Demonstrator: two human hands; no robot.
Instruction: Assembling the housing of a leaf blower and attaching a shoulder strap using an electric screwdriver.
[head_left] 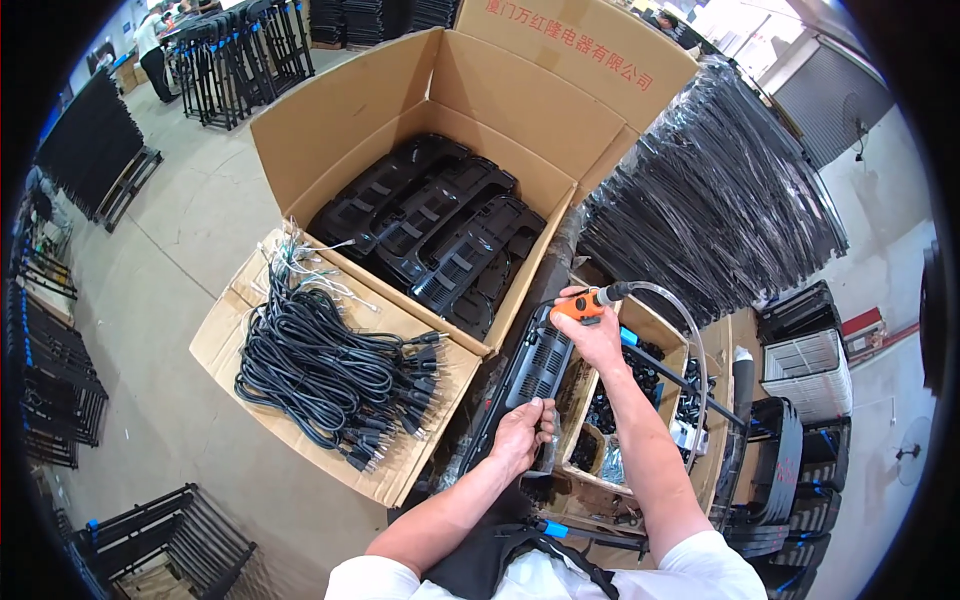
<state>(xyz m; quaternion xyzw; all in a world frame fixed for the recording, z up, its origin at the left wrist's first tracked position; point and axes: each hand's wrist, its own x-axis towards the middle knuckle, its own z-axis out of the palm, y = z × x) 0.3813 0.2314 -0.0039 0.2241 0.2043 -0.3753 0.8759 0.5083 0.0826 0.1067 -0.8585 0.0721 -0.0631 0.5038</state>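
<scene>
My right hand [592,335] is wrapped round an orange powered screwdriver [580,306], whose dark rear end runs into a curved pale hose or cord [680,310]. Beneath the tool lies a long black plastic housing [540,365] with vent slots, in front of me. At the housing's near end is my left hand [525,437], closed with its fingers curled and thumb against the index finger. Whatever it may pinch is too small to make out. The screwdriver's tip is hidden by the hand and housing.
An open cardboard box [350,110] of black plastic housings [430,220] stands ahead. Bundled black cables [320,350] lie on cardboard at left. A compartmented bin [570,465] with small black parts sits at right. Wrapped black tubes [710,200] are stacked beyond.
</scene>
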